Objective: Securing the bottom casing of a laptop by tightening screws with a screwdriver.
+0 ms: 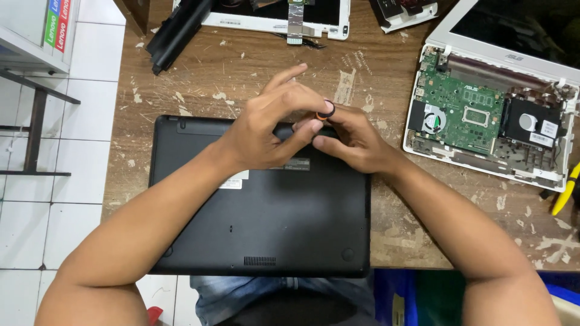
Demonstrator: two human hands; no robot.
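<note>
A black laptop (266, 211) lies bottom side up on the worn wooden table (386, 66), close to the near edge. Both hands meet above its far edge. My right hand (353, 139) grips a small tool with a black and orange cap (325, 111), which points down at the laptop's base. My left hand (272, 124) curls over from the left, its fingertips touching the tool's top and my right fingers. The tool's tip is hidden behind the fingers.
An opened white laptop (483, 108) with a bare green circuit board and fan sits at the right. A yellow-handled tool (565, 193) lies at the far right edge. A long black battery (178, 33) and other white laptop parts (272, 21) lie at the back.
</note>
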